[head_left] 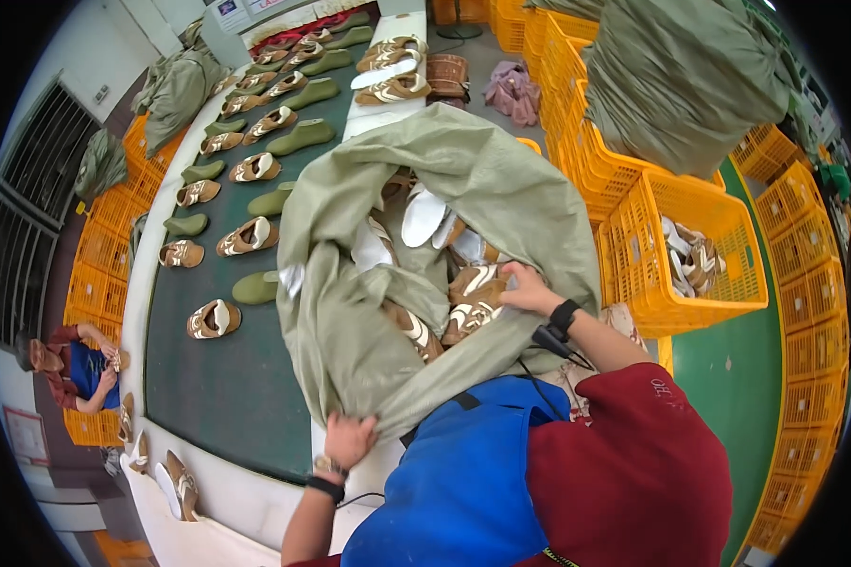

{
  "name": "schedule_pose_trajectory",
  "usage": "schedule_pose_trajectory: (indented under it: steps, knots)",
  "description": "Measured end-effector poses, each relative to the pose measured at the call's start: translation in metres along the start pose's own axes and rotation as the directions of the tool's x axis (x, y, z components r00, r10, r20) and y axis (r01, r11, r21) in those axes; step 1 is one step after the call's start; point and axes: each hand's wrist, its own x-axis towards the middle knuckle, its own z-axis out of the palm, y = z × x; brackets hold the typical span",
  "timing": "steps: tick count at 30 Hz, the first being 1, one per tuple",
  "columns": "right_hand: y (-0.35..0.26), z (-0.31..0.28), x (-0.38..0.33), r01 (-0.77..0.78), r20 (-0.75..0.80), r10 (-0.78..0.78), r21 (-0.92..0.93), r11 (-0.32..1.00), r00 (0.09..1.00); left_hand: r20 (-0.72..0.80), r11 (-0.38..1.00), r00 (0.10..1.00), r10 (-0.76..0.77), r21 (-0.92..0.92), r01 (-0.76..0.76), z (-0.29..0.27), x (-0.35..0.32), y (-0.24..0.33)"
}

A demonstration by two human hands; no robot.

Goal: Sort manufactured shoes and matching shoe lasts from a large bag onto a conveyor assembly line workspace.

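Observation:
A big olive-green cloth sack (501, 180) lies open in front of me, full of brown and white shoes (468, 298). My left hand (348, 439) grips the sack's near edge at the lower left. My right hand (529, 288) reaches into the sack's mouth and rests on a brown and white shoe there; a black band sits on that wrist. White shoe soles (424, 215) show deeper inside the sack.
A dark green conveyor belt (227, 387) on the left carries rows of brown shoes (213, 319) and green shoe lasts (255, 288). Yellow plastic crates (704, 213) stand to the right, one holding shoes, another under a full sack (681, 76). Another person (76, 364) sits at far left.

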Motion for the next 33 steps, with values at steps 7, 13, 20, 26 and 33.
schedule_pose_trajectory:
  steps: [7,13,20,26,33]
  knots:
    - [-0.087,-0.017,-0.024,0.541,-0.428,-0.501,-0.033,0.84,0.752,0.253,0.963,0.952,-0.173,-0.159,0.217,-0.015,-0.025,0.035]
    - [-0.199,-0.054,-0.042,0.849,-0.676,-0.526,0.323,0.418,0.516,-0.085,0.244,0.881,-0.465,-0.969,0.035,-0.166,0.064,0.05]
    - [-0.222,0.0,-0.05,-0.097,0.087,-0.565,0.995,0.012,0.82,0.098,-0.573,0.966,-0.24,-0.818,-0.059,-0.151,0.083,0.059]
    - [-0.119,0.09,-0.036,0.49,0.499,-0.319,-0.258,0.833,0.805,0.084,-0.45,0.86,-0.503,-0.875,-0.178,-0.146,0.052,0.037]
    - [-0.123,0.114,-0.048,0.341,0.386,-0.322,0.021,0.94,0.864,0.03,0.069,0.638,-0.77,-0.989,0.13,-0.02,0.054,-0.017]
